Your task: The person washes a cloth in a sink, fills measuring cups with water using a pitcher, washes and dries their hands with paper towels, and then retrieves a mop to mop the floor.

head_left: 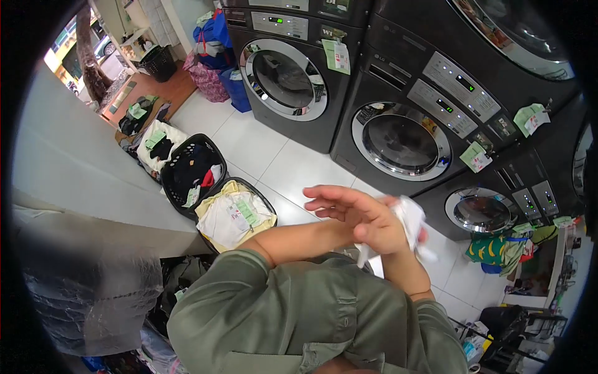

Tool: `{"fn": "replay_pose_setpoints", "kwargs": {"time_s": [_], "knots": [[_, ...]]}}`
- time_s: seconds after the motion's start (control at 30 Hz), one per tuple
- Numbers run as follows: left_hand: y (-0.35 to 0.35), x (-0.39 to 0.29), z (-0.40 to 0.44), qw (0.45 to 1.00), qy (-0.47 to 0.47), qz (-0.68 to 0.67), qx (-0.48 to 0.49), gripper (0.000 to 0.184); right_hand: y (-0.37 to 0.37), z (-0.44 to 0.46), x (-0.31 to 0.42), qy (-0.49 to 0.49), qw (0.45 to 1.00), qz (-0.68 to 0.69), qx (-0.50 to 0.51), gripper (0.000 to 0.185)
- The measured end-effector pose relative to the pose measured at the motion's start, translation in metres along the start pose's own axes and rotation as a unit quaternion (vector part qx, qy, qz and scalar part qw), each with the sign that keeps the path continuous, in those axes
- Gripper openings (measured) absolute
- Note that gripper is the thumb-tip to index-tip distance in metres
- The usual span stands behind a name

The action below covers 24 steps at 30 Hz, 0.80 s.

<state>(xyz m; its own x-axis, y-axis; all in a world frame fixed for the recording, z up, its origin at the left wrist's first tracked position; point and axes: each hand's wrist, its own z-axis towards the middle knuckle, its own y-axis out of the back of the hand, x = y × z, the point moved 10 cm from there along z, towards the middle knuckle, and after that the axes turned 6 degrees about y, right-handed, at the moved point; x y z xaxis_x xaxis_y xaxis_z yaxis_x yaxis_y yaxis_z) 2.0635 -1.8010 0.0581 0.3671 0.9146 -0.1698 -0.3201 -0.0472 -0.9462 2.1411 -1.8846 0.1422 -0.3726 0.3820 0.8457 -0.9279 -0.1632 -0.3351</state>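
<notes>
My forearms cross in front of my chest. My right hand is raised with its fingers stretched out to the left and the thumb apart; it holds nothing. Behind it, my left hand is mostly hidden, with only a fingertip or so showing. It holds a crumpled white cloth against the back of my right hand and wrist. The cloth is thin and partly blurred, and could be a tissue. Part of the white material hangs below, between the two arms.
Dark front-loading machines line the far side, with paper slips attached. Laundry baskets full of clothes stand at the left on the white tiled floor. Stuffed bags sit at the back. Plastic sheeting hangs at lower left.
</notes>
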Motion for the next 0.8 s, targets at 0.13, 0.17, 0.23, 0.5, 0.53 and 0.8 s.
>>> {"fn": "replay_pose_setpoints", "kwargs": {"time_s": [0.13,0.17,0.23,0.5,0.53,0.8], "knots": [[-0.003,-0.090,-0.037,0.989,-0.142,-0.037,0.007,0.056,0.044,-0.032,0.021,0.034,0.990,-0.136,0.031,0.044],[0.010,-0.095,-0.036,0.983,-0.158,0.034,-0.085,0.060,0.060,-0.035,0.038,0.084,0.882,-0.458,-0.074,0.044],[0.023,-0.083,-0.037,0.964,-0.172,0.093,-0.182,0.064,0.061,-0.044,0.044,0.090,0.624,-0.753,-0.190,0.045],[0.027,-0.041,-0.014,0.925,-0.139,0.293,-0.200,0.067,0.175,-0.091,0.028,0.104,0.707,-0.542,-0.442,0.016],[0.020,-0.041,-0.013,0.903,-0.154,0.351,-0.195,0.064,0.180,-0.100,0.046,0.158,0.660,-0.567,-0.467,0.023],[-0.108,-0.043,0.035,0.954,-0.072,0.261,0.127,0.065,0.161,-0.071,-0.105,-0.189,0.947,-0.148,-0.215,0.027]]}}
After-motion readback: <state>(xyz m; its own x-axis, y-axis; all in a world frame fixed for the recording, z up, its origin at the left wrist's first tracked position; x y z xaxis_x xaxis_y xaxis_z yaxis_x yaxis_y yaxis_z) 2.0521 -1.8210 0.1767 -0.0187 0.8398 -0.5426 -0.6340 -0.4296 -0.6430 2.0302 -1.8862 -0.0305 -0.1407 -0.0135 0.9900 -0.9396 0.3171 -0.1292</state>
